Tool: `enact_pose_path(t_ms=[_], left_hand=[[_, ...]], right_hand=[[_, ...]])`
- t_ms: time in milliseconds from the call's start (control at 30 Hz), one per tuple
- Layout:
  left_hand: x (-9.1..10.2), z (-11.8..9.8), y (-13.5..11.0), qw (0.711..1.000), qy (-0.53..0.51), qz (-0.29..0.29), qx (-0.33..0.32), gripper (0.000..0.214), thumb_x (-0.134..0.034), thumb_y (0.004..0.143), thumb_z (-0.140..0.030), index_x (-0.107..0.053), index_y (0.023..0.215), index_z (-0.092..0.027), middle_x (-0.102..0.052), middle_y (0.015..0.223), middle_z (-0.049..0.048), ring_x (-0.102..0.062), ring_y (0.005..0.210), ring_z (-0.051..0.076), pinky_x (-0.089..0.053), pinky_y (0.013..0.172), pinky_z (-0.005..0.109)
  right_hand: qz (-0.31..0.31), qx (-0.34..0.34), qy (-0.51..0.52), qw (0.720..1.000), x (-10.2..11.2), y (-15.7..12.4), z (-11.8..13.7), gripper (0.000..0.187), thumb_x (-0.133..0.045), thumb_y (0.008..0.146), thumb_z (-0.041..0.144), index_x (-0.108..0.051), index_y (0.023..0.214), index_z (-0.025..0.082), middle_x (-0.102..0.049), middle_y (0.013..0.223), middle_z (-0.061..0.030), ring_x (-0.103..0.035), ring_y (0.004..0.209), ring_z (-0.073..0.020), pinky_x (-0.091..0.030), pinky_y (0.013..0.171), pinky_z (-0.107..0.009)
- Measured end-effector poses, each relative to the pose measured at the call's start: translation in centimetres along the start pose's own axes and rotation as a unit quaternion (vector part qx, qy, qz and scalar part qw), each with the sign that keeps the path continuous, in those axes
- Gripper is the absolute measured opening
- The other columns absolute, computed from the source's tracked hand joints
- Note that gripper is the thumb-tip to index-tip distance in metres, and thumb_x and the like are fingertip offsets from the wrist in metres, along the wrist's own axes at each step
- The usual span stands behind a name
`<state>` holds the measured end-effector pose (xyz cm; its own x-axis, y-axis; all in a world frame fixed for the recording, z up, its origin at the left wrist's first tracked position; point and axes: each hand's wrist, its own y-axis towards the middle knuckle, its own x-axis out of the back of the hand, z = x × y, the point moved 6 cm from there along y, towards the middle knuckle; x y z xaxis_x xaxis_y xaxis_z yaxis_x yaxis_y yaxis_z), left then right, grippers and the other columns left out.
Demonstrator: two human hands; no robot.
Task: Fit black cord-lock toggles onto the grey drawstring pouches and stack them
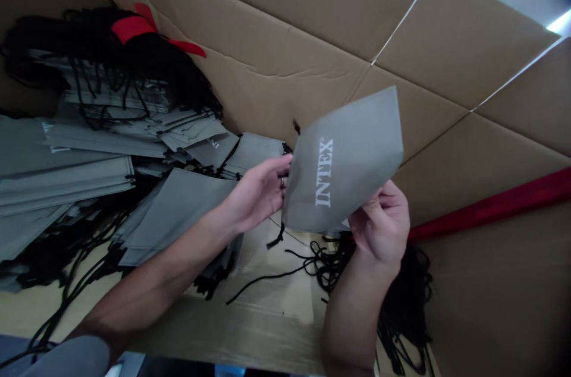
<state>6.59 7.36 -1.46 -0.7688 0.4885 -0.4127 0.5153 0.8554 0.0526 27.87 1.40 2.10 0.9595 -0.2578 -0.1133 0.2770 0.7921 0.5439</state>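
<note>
I hold a grey fabric pouch [343,160] printed with white "INTEX" lettering, lifted above the floor of a big cardboard box [312,26]. My left hand [259,192] pinches the pouch's left edge, where a black drawstring end hangs down. Fingers of my right hand [381,225] are curled round the pouch's lower right corner. A ring shows on a finger of my left hand.
Stacks of the same grey pouches [66,175] fill the left of the box, with tangled black cords [330,264] under my hands and at the left. A bundle of black cords tied with a red strip [131,26] lies at the back left. A red bar [491,204] crosses the right.
</note>
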Motion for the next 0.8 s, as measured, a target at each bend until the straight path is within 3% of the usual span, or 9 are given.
enact_pose_path(t_ms=[133,233,333,400,467,500,567,633,800], left_hand=[[1.6,-0.6,0.9,0.991,-0.018,-0.101,-0.080,0.035,-0.073,0.096,-0.055,-0.062,0.105,-0.024,-0.072,0.097,0.0016,-0.063,0.080,0.014,-0.052,0.070,0.024],[2.1,-1.9,0.1,0.988,0.023,-0.111,-0.109,0.037,-0.083,0.092,-0.046,-0.065,0.117,-0.026,-0.072,0.094,-0.0021,-0.064,0.078,0.014,-0.049,0.067,0.023],[1.4,-3.2,-1.4,0.986,0.092,-0.075,-0.118,0.027,-0.089,0.084,-0.031,-0.071,0.102,-0.022,-0.069,0.085,-0.0033,-0.062,0.075,0.012,-0.047,0.067,0.022],[0.6,-3.8,-2.4,0.983,0.135,-0.051,-0.116,0.019,-0.086,0.082,-0.023,-0.068,0.088,-0.019,-0.068,0.084,-0.0030,-0.060,0.075,0.011,-0.045,0.067,0.022],[-0.1,-4.0,-3.2,0.975,0.187,-0.033,-0.116,0.012,-0.080,0.086,-0.022,-0.069,0.090,-0.020,-0.067,0.085,-0.0029,-0.060,0.076,0.011,-0.044,0.066,0.022],[-0.5,-4.0,-3.5,0.969,0.217,-0.027,-0.117,0.011,-0.077,0.089,-0.023,-0.072,0.099,-0.021,-0.066,0.083,-0.0037,-0.058,0.074,0.011,-0.042,0.064,0.023],[-0.8,-4.1,-3.8,0.954,0.274,-0.023,-0.122,0.029,-0.071,0.096,-0.028,-0.075,0.125,-0.026,-0.059,0.078,-0.0064,-0.052,0.067,0.011,-0.037,0.059,0.024],[-1.0,-4.2,-3.9,0.940,0.312,-0.022,-0.136,0.035,-0.069,0.100,-0.033,-0.075,0.135,-0.029,-0.053,0.074,-0.0075,-0.046,0.063,0.011,-0.034,0.056,0.025],[-0.9,-4.0,-3.9,0.929,0.345,-0.012,-0.129,0.020,-0.069,0.102,-0.041,-0.074,0.098,-0.022,-0.072,0.086,-0.0009,-0.064,0.078,0.015,-0.048,0.068,0.028]], right_hand=[[0.118,-0.057,-0.132,0.983,0.8,-0.7,-0.3,0.042,-0.087,0.100,0.059,-0.078,0.080,0.023,-0.072,0.069,-0.0005,-0.067,0.060,-0.0167,-0.058,0.058,-0.027],[0.162,-0.089,-0.221,0.957,2.4,-1.1,-0.3,0.038,-0.088,0.100,0.054,-0.082,0.081,0.023,-0.081,0.075,-0.0062,-0.076,0.067,-0.0228,-0.065,0.063,-0.033],[0.112,-0.063,-0.302,0.944,3.9,-0.9,0.8,0.018,-0.084,0.103,0.041,-0.087,0.109,0.024,-0.090,0.105,-0.0100,-0.084,0.092,-0.0258,-0.069,0.077,-0.036],[0.011,0.008,-0.346,0.938,4.4,-0.8,2.5,0.022,-0.076,0.107,0.036,-0.085,0.124,0.026,-0.089,0.120,-0.0103,-0.085,0.107,-0.0260,-0.070,0.091,-0.040],[-0.074,0.074,-0.346,0.932,3.9,-1.2,3.9,0.020,-0.070,0.109,0.032,-0.084,0.122,0.025,-0.089,0.118,-0.0095,-0.086,0.107,-0.0256,-0.069,0.095,-0.043],[-0.086,0.093,-0.343,0.931,3.3,-1.4,4.2,0.019,-0.068,0.110,0.030,-0.084,0.120,0.026,-0.088,0.118,-0.0089,-0.086,0.106,-0.0252,-0.069,0.095,-0.043],[-0.070,0.108,-0.350,0.928,1.7,-1.8,4.3,0.023,-0.065,0.109,0.025,-0.084,0.122,0.027,-0.087,0.123,-0.0078,-0.084,0.109,-0.0250,-0.068,0.098,-0.045],[-0.039,0.112,-0.356,0.927,0.4,-2.1,4.2,0.027,-0.061,0.110,0.022,-0.084,0.124,0.029,-0.087,0.126,-0.0067,-0.084,0.112,-0.0250,-0.067,0.100,-0.046],[0.023,0.107,-0.236,0.966,-1.8,-2.2,3.8,0.029,-0.061,0.118,0.035,-0.078,0.141,0.029,-0.087,0.129,-0.0093,-0.087,0.103,-0.0229,-0.071,0.085,-0.038]])
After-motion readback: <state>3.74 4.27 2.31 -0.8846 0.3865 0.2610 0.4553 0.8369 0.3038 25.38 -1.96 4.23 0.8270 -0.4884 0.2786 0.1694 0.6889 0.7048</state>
